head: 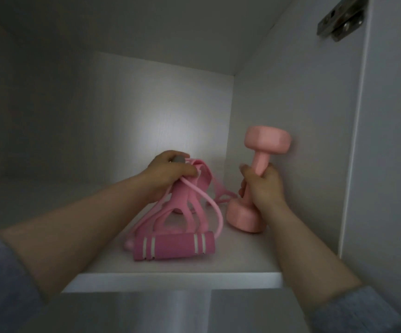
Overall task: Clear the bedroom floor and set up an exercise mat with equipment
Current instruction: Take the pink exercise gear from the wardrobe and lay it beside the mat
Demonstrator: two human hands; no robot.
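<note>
**A:** What is over the left part of the shelf (218, 263)?

**B:** A bare forearm reaches in over its front edge from a grey sleeve (0, 284). The left hand (168, 175) is above the middle of the shelf, with its fingers curled tightly round the top of a bunch of pink stretch bands (190, 200). A small grey piece (179, 159) shows between the thumb and fingers.

**A:** And the bands themselves?

**B:** They hang from that grip in loops down to the shelf. One thin cord curves out to the right. Their foam handle (174, 246), darker pink with white stripes, lies crosswise near the shelf's front edge.

**A:** What comes next to the right?

**B:** A pink dumbbell (259, 162) is over the right part of the shelf. It stands nearly upright, leaning a little to the right. Its lower head looks to rest on the shelf. The right hand (264, 188) is wrapped round the bar between the two heads and is clamped on it.

**A:** Does it touch the side?

**B:** The upper head is very close to the white side wall (290, 104) at the shelf's right end. I cannot tell whether they meet. High above that end there is a blurred metal hinge (341, 19).
</note>
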